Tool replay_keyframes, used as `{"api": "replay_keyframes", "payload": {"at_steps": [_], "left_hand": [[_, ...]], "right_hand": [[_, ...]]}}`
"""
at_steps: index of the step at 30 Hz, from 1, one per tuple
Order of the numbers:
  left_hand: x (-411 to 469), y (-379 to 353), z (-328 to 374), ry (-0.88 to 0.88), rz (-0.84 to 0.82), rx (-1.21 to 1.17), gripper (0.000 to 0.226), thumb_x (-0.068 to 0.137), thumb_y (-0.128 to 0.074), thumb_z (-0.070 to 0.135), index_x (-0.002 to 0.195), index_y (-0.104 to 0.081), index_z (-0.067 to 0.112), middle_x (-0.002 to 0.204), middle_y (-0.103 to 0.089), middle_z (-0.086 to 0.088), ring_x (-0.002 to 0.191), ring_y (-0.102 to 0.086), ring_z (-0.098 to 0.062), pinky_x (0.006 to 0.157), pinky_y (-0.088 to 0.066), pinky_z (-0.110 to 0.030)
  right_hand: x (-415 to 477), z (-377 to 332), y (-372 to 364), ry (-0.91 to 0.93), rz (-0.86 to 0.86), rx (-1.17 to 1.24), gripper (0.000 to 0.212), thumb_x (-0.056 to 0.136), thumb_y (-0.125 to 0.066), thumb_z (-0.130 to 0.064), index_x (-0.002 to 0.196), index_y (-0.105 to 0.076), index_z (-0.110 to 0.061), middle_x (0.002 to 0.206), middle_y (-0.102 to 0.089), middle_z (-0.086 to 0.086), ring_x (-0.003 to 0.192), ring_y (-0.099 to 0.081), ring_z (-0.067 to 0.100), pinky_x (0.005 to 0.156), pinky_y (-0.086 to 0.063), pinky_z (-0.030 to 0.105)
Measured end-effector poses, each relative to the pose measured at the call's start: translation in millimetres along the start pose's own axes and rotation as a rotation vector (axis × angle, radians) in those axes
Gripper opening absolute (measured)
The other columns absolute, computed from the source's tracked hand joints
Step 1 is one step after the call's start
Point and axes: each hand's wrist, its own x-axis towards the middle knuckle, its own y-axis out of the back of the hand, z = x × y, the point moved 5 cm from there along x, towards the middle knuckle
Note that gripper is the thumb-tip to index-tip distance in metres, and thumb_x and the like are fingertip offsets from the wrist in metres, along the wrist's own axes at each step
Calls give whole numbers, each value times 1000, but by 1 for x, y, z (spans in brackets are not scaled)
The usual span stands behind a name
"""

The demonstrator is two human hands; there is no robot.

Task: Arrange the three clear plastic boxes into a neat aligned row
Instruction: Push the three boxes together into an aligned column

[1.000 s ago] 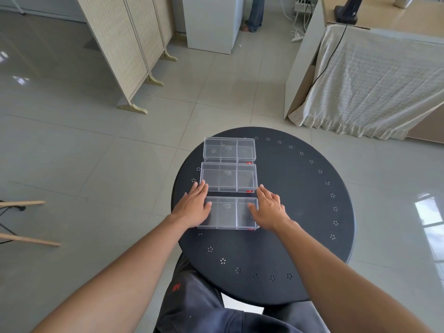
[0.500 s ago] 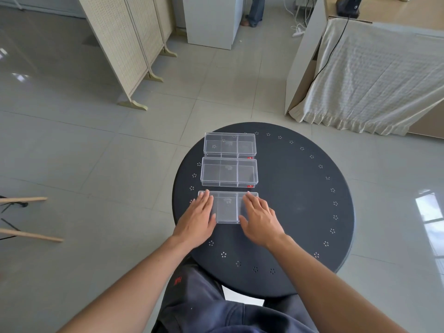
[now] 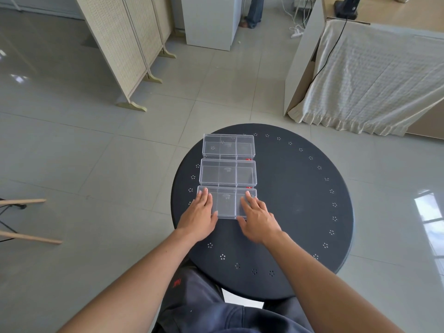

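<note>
Three clear plastic boxes lie one behind the other on the left part of a round black table (image 3: 300,200). The far box (image 3: 228,146) and the middle box (image 3: 228,174) stand close together, their sides nearly in line. The near box (image 3: 225,203) touches the middle box. My left hand (image 3: 199,217) lies flat on the near box's left end, thumb at its near edge. My right hand (image 3: 258,219) lies the same way on its right end. Small red tags show at the boxes' right corners.
A folding woven screen (image 3: 125,44) stands on the tiled floor at the far left, and a white cabinet (image 3: 211,20) behind it. A cloth-draped desk (image 3: 374,78) is at the far right. Wooden chair legs (image 3: 26,219) reach in from the left. A person's legs (image 3: 253,10) show far back.
My hands moved from the near box's sides onto its lid and slid it away from me, until it met the middle box. The other two boxes stayed put.
</note>
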Motion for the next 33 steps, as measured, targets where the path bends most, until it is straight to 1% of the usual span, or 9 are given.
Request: {"api": "replay_keyframes", "payload": {"at_steps": [6,13,26,33], "left_hand": [[9,7,1,13,-16,-12,72,117,-35,42,174,-9,7,184,6,-8,171,3,-23,137,-19,-41],[16,13,1,12,-20,-4,72,117,-35,42,174,-9,7,184,6,-8,171,2,-24,137,-16,-41],[27,23,2,27,-30,4,71,117,-37,42,175,-11,9,185,5,-5,171,1,-23,132,-33,-46],[29,26,6,44,-42,6,72,117,-37,42,174,-11,8,185,7,-6,171,2,-23,132,-33,-45]], "right_hand": [[7,1,4,-14,-28,-8,70,110,-38,-45,169,-10,-20,178,10,-8,164,1,22,118,-36,59],[15,4,6,-15,-36,3,71,110,-39,-45,169,-9,-21,178,10,-8,164,2,22,118,-38,61],[27,7,11,-20,-51,19,72,109,-40,-46,169,-9,-22,178,11,-10,164,4,19,118,-39,61],[30,7,16,-19,-70,24,73,110,-39,-45,170,-5,-22,177,13,-11,164,7,19,119,-37,62]]}}
